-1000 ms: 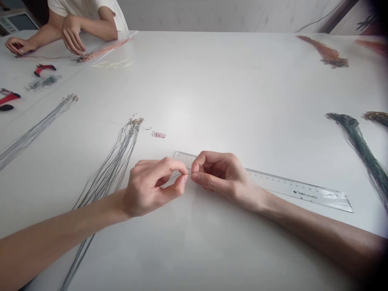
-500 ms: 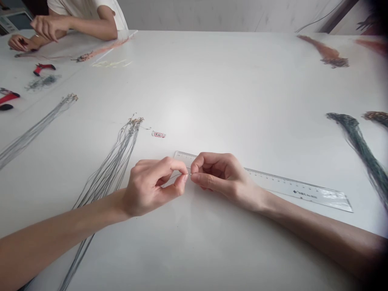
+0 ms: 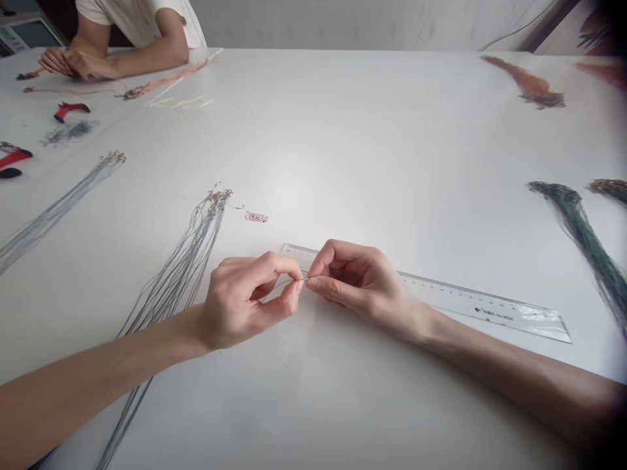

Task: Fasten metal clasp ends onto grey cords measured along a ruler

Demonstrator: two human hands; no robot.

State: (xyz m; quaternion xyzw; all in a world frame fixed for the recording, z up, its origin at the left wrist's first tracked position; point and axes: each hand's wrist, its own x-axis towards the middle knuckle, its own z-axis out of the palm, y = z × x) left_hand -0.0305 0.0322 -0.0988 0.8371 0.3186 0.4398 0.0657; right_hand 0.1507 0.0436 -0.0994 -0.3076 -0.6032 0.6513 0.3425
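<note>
My left hand (image 3: 245, 300) and my right hand (image 3: 355, 281) meet fingertip to fingertip just above the white table (image 3: 343, 130). Both pinch the end of one thin grey cord (image 3: 278, 286) between thumb and forefinger; a tiny metal end shows between the fingertips. The cord runs back under my left palm. My right hand rests partly over a clear plastic ruler (image 3: 470, 303). A bundle of several grey cords with metal clasps (image 3: 189, 261) lies just left of my left hand.
A small red-and-white tag (image 3: 256, 217) lies near the bundle's clasps. Another grey bundle (image 3: 53, 212) lies far left, dark green cords (image 3: 582, 238) right, orange cords (image 3: 526, 83) far right. Another person's hands (image 3: 73, 63) work at the far left corner, near red pliers (image 3: 71, 111).
My hands have stayed almost still; my right fingers shifted slightly at the cord's end. The other person's hands moved left and came together on the table.
</note>
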